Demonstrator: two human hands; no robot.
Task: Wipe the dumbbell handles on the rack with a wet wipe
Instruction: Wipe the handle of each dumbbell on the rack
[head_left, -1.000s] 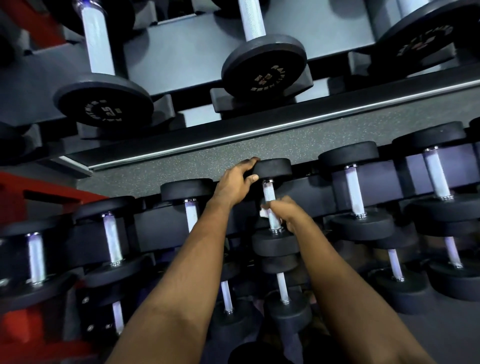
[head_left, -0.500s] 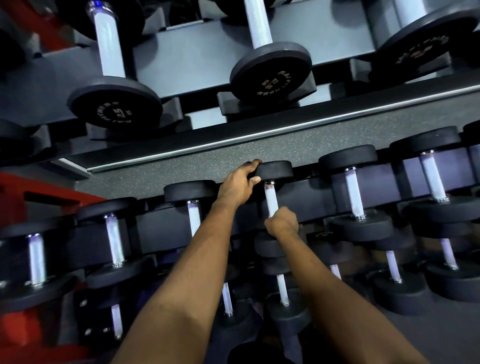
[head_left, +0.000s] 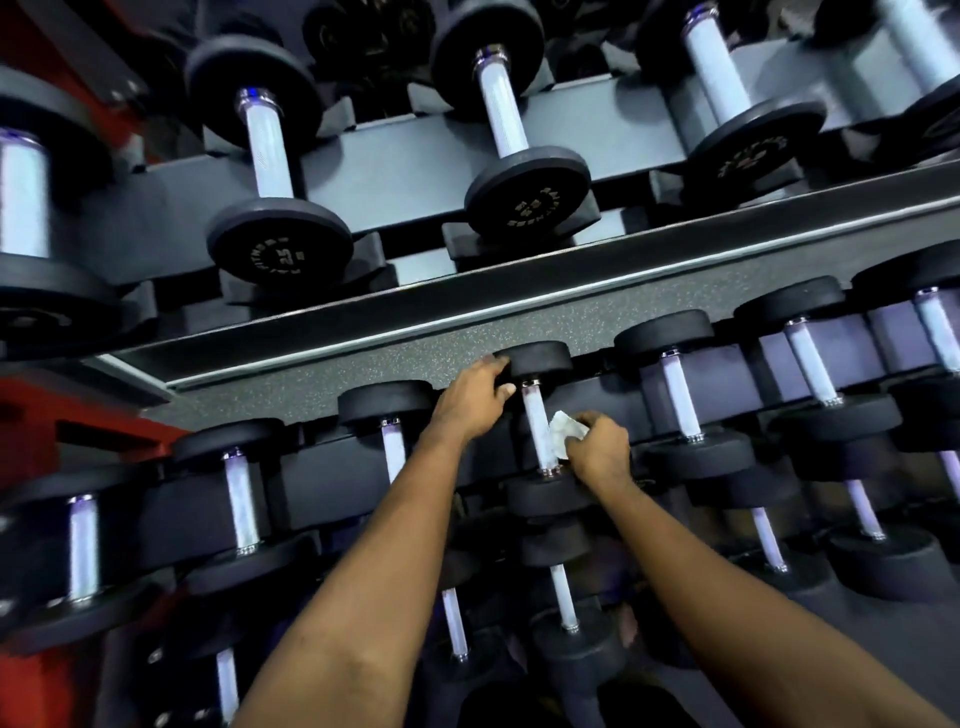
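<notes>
The far dumbbell head (head_left: 540, 359) on the rack (head_left: 571, 292) is gripped by the left hand (head_left: 470, 400), unchanged from before. The right hand (head_left: 597, 449), wrapped round the dumbbell handle (head_left: 536, 434) half a second ago, is now seen off it, to its right. A crumpled wet wipe (head_left: 567, 428) is pinched in its curled fingers, just beside the handle.

A crumpled white wipe (head_left: 567, 429) is sitting pinched in the right hand (head_left: 598, 448), resting against the right side of a pale metal handle (head_left: 534, 423). That dumbbell (head_left: 540, 359), with round black ends, is lying in the middle row of the dark rack (head_left: 467, 306).
</notes>
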